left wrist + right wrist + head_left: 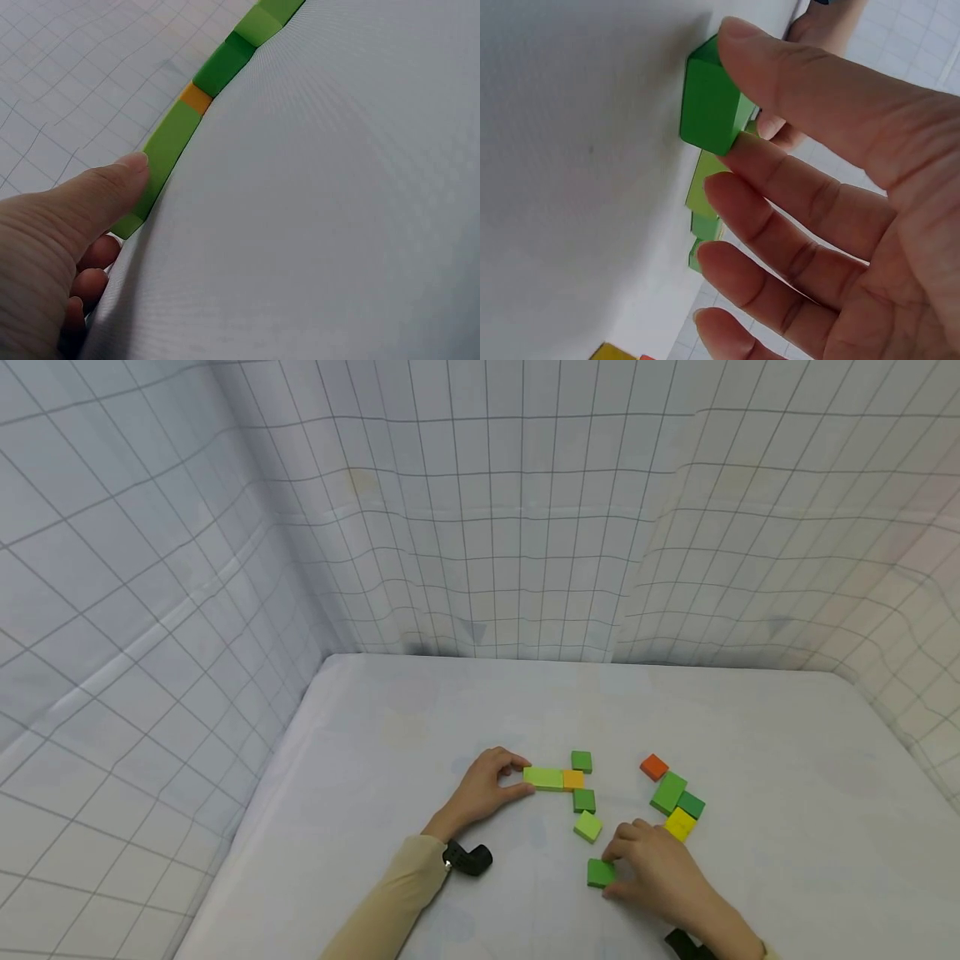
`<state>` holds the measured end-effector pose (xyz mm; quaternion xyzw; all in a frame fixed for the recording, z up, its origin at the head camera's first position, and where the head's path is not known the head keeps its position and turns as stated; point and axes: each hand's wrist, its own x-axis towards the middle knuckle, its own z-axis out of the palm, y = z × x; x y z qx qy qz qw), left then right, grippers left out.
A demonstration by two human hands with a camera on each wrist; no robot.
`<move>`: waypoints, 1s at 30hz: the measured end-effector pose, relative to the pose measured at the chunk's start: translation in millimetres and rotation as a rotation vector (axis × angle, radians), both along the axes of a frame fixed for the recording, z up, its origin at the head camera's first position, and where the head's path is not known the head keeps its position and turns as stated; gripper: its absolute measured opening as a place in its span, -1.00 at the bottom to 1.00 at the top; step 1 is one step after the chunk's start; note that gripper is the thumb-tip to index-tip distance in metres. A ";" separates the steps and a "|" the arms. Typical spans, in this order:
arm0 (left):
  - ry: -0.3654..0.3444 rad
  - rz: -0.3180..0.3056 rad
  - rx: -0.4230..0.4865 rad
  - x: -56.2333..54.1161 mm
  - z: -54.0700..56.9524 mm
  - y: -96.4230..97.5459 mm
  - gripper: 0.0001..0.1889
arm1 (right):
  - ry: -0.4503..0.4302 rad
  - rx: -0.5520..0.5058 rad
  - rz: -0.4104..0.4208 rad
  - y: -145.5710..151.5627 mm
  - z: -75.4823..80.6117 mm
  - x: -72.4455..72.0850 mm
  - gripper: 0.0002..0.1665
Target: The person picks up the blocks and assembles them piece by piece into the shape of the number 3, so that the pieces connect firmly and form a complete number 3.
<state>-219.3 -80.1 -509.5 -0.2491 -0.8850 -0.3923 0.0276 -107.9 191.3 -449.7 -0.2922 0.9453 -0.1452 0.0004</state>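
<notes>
My left hand (486,787) pinches the left end of a long light green block (543,778), thumb on the near side, as the left wrist view also shows. An orange block (573,780) touches that block's right end. Green blocks sit at the orange one's far side (581,762) and near side (583,801). A tilted light green block (588,827) lies a little nearer. With thumb and index finger, my right hand (652,867) pinches a green block (709,97) close to the table's front; its other fingers are loosely bent. Whether this block touches the table I cannot tell.
Right of the middle lie a red-orange block (654,767), a green block (668,792), a dark green block (691,805) and a yellow block (680,823), the yellow one just beyond my right hand. A white cloth covers the table (420,718). Grid-patterned curtains (480,527) surround it.
</notes>
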 end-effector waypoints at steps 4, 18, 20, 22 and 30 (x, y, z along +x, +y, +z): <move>-0.003 -0.002 0.004 0.0 0.1 0.1 -0.64 | 0.007 -0.001 0.008 -3.3 -0.6 1.6 -0.63; 0.004 -0.006 -0.003 0.1 -0.2 0.1 -0.64 | 0.017 0.012 -0.022 -1.9 -0.8 3.1 -0.64; 0.004 -0.006 -0.002 0.2 -0.1 0.1 -0.64 | 0.022 0.008 -0.022 -2.0 -1.0 3.0 -0.65; 0.004 -0.006 -0.001 0.1 -0.2 0.1 -0.64 | 0.032 0.003 -0.018 -1.4 -1.5 3.2 -0.65; 0.010 -0.003 -0.007 -1.4 -1.9 0.0 -0.64 | 0.023 0.013 -0.008 4.5 1.4 3.2 -0.66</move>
